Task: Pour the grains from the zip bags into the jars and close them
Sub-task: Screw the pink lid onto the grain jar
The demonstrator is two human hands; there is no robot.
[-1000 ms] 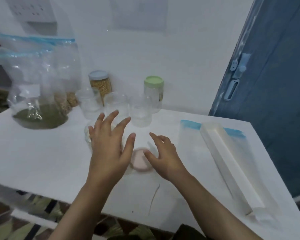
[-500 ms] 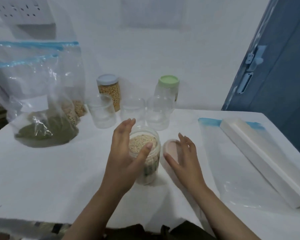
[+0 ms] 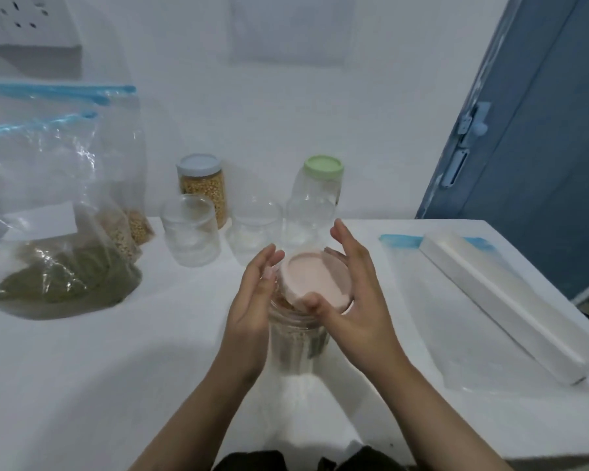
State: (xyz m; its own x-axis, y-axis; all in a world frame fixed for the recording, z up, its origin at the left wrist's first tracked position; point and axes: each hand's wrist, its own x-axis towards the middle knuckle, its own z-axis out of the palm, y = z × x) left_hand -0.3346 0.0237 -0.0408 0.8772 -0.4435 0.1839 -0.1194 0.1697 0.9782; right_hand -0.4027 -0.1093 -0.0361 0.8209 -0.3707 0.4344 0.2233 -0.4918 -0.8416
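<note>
The white table (image 3: 82, 385) carries everything. At its left stand big zip bags (image 3: 58, 205), one with green grain heaped at the bottom, others behind with paler grain. At the right a long white box (image 3: 510, 307) lies on a flat, empty-looking zip bag (image 3: 432, 317). Along the back are two lidded jars, one with a blue-grey lid (image 3: 202, 190) full of yellow grain, one with a green lid (image 3: 322, 180), and three clear open jars (image 3: 190, 229) in front of them.

The filled jar (image 3: 298, 338) stands upright in the middle, near the front edge, between both hands. The left hand (image 3: 252, 300) rests against its left side, fingers fairly straight, steadying it. The right hand (image 3: 354, 294) holds the pink lid (image 3: 315, 282), thumb at the near rim and fingers round the far side; that grip is curled around the lid.

The lid sits tilted over the jar's mouth, not yet square: it likely needs levelling, pressing down along the jar's upright axis, then turning.

The jar's rim and threads are hidden under lid and hands, and its contents are blurred.
</note>
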